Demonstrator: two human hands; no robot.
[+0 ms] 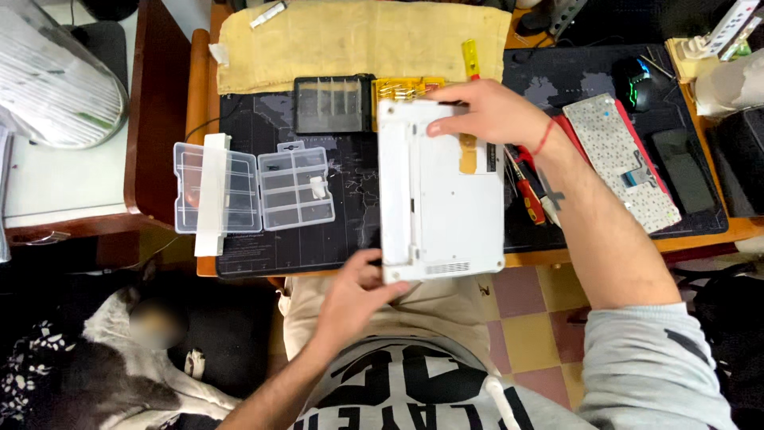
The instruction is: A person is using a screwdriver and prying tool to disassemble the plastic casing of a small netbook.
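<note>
The landmark is the white laptop base [442,191], which lies upside down on the dark desk mat [263,127], with its near edge over the desk rim. Nearest to the person, the left hand [354,299] grasps the near left corner of this base; its fingers go under the casing and are hidden there. Left of the base stands an open clear plastic organizer box [253,191], and a white strip [211,195] lies across its left half; the small white piece in one compartment is too small to identify. Right of the base, screwdrivers with red handles [527,191] are partly covered by the right forearm. Further right lies a detached keyboard [625,163] over something red, mostly hidden. At the far edge of the base, the right hand [489,111] holds the far right corner, fingers bent over the edge. Behind the base stand a dark compartment box [334,103] and a yellow tool holder [406,87], half hidden by the casing. Beyond these lies a yellow cloth [362,40], cut off at the top
</note>
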